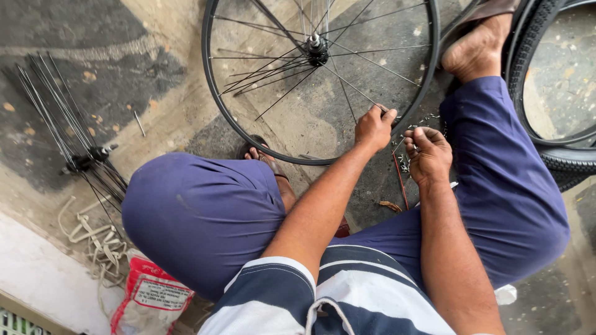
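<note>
steel spokes in a loose bundle [59, 118] lie on the concrete floor [155, 105] toward its left edge, fanned out from a hub piece, well apart from both hands. just below them a tangle of pale cord [93, 239] and a red and white bag [152, 298] sit near the lower left corner.

black wheel rim [248, 133] lies flat on the floor at the upper middle, hub [316, 46] at its centre, only part of the spokes fitted, wide gaps between them. the rim's near right arc passes just under the hands.

left hand [374, 127] is at that arc, fingers pinched together on a thin spoke [351, 84] at its outer end, where it meets the rim. the spoke's long axis runs from the hub down and to the right, straight toward these fingers. this hand is the nearer one to the rim.

right hand [428, 152] sits just beside the left, outside the rim, fingers curled shut. it appears to pinch something small and thin, too small to identify. a scatter of small metal pieces [425, 121], probably nipples, lies on the floor between the two hands and the knee.

black tyre [559, 158] rests at the right edge, clear of the hands, beside a bare foot [475, 49].
</note>
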Demonstrator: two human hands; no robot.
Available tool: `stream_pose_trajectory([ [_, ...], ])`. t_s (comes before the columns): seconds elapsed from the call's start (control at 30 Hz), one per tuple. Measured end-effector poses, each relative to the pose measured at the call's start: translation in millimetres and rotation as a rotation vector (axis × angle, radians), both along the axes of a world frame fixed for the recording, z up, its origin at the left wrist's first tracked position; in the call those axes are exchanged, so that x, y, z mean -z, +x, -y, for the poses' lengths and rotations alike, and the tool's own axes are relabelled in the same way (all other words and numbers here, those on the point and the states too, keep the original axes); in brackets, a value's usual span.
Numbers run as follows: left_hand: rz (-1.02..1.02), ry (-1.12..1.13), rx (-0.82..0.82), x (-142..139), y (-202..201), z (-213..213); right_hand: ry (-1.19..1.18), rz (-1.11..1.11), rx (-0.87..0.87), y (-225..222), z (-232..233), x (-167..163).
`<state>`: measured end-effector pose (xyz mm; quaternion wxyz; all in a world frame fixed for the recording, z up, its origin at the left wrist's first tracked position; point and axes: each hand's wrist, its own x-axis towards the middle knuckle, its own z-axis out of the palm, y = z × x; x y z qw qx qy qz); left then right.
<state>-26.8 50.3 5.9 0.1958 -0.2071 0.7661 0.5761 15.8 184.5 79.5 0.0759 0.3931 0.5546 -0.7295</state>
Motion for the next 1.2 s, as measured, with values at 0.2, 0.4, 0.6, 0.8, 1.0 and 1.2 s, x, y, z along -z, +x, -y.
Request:
stream_pose_trajectory([
  [0.2, 0.073, 0.015, 0.034, 1.6, -0.3, 0.0, -0.068, 0.013, 0.068, -3.4, 1.2, 18.7],
  [0.4, 0.105, 0.047, 0.066, 0.9, -0.5, 0.3, 0.089, -0.028, -0.029, -3.3, 4.7, 23.5],
  [0.6, 0.099, 0.016, 0.071, 1.2, 0.1, -0.6, 0.151, -0.034, -0.128, -4.3, 7.4, 15.4],
  [0.8, 0.089, 0.013, 0.056, 3.1, 1.9, -2.0, 0.052, -0.052, -0.121, -8.8, 3.1, 19.3],
  [1.0, 0.104, 0.006, 0.069, 2.1, 1.1, -2.6, 0.01, -0.168, -0.179, -6.7, 4.3, 38.9],
  [1.2, 0.105, -0.006, 0.073, -1.3, 1.1, -0.9, -0.069, -0.132, -0.163, -6.7, -0.3, 44.6],
])
